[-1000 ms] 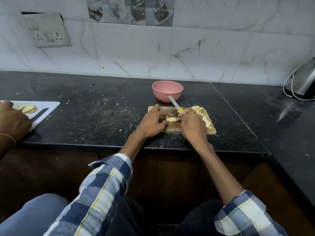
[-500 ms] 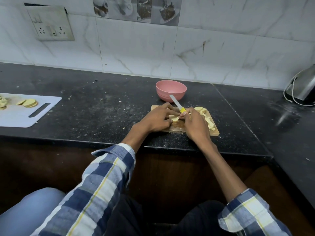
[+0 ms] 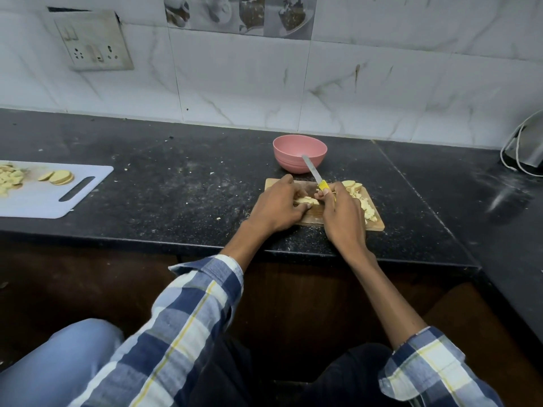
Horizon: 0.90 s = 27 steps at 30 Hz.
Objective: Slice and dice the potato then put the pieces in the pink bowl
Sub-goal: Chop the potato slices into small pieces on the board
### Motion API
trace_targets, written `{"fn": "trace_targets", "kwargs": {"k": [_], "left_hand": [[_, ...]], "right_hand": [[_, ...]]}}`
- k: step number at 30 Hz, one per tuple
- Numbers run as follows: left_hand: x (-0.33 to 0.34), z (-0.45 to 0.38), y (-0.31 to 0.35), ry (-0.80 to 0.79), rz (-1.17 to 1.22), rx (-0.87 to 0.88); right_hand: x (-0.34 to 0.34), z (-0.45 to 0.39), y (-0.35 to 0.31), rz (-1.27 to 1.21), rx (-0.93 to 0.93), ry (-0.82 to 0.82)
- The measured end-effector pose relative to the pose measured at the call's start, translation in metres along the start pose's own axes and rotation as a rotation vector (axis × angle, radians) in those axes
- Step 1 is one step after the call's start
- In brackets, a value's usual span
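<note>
A small wooden cutting board (image 3: 377,226) lies near the counter's front edge. My left hand (image 3: 277,207) pinches a stack of potato slices (image 3: 305,201) on it. My right hand (image 3: 343,215) grips a knife by its yellow handle (image 3: 323,185); the blade (image 3: 311,168) points away toward the pink bowl (image 3: 299,154), which stands just behind the board. Diced potato pieces (image 3: 367,208) and a few round slices (image 3: 351,185) lie on the board's right side.
A white cutting board (image 3: 44,198) with potato slices and pieces sits at the far left. A wall socket (image 3: 94,42) is on the tiles. A steel appliance with a white cord (image 3: 526,151) stands at the far right. Crumbs dot the black counter (image 3: 176,189).
Another person's hand at the left white board has left the view. The camera has shifted left and down. My hands stay on the potato slices and knife.
</note>
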<state>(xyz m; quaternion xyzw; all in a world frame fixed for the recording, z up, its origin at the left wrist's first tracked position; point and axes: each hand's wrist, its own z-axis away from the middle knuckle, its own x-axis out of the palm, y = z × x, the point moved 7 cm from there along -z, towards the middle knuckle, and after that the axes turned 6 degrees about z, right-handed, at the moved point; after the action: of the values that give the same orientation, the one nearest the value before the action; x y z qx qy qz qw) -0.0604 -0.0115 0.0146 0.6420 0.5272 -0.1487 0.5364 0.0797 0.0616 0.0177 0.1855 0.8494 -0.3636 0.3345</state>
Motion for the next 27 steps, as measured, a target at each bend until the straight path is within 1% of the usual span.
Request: {"fn": "trace_targets", "kwargs": {"k": [4,6,10,15,19,22,27], "left_hand": [[0.003,0.010,0.011,0.147,-0.025,-0.059],[0.004,0.012,0.012,0.178,-0.031,-0.072],[0.005,0.012,0.007,0.140,0.023,-0.084],[-0.001,-0.001,0.000,0.061,0.080,-0.037],[-0.006,-0.012,0.000,0.041,0.069,-0.117],[-0.007,-0.019,-0.002,0.053,0.069,-0.216],[-0.006,-0.025,-0.007,0.075,0.075,-0.301]], "right_hand": [[-0.001,0.001,0.004,-0.035,0.030,0.035],[0.000,0.001,0.004,-0.048,0.040,0.044],[0.001,0.001,0.006,-0.019,0.037,0.027],[0.000,0.001,0.007,-0.023,0.059,0.028],[0.001,0.001,0.007,-0.015,0.048,0.016],[0.001,0.000,0.008,-0.034,0.039,0.019],[0.005,-0.001,0.009,-0.007,0.033,0.015]]}}
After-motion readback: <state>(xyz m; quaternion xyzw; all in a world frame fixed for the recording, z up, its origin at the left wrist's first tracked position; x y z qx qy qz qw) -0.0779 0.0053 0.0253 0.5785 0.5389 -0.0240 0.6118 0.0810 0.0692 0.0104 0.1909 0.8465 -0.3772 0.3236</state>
